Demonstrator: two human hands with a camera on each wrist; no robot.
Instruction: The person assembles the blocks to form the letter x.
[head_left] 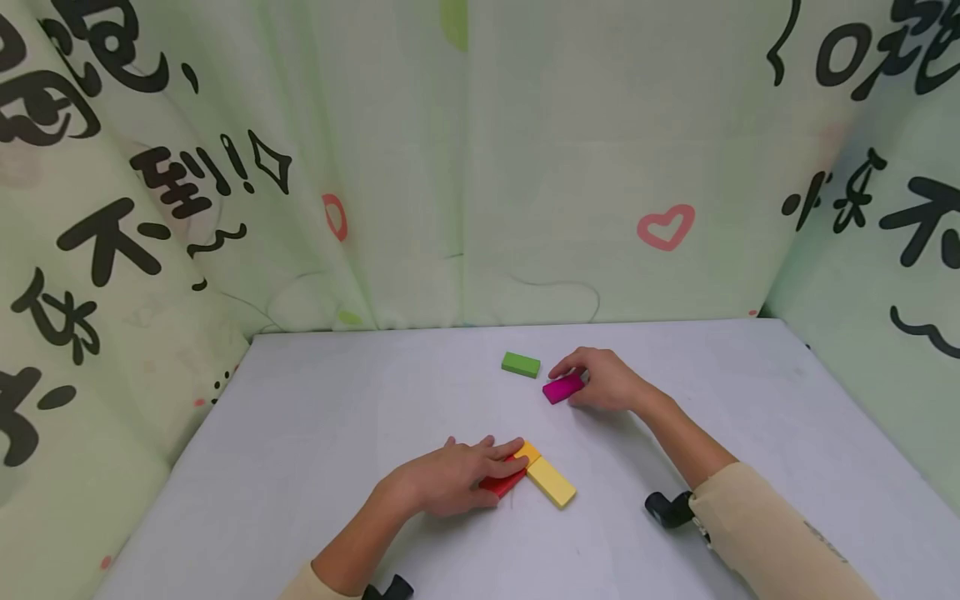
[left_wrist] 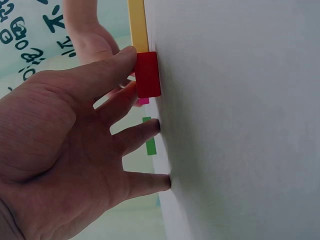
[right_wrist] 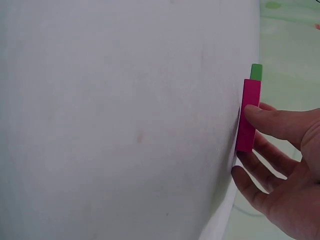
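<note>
My left hand [head_left: 448, 478] grips a red block [head_left: 504, 485] on the white table, its thumb and index finger at opposite sides of it in the left wrist view. The other fingers spread, tips down at the tabletop. Against the red block's far end lies an orange block [head_left: 528, 452], partly under the fingers. A yellow block [head_left: 552, 482] angles off from there toward the near right. Farther back, my right hand [head_left: 609, 381] holds a magenta block [head_left: 562, 388] between thumb and fingers, close over the table. Just left of it lies a green block [head_left: 521, 364].
A white-covered table [head_left: 345, 400] spans the space, with its far edge behind the green block. Pale green curtains [head_left: 555, 167] printed with black characters and hearts surround it on three sides. Black wrist cameras [head_left: 669, 509] are worn at both sleeves.
</note>
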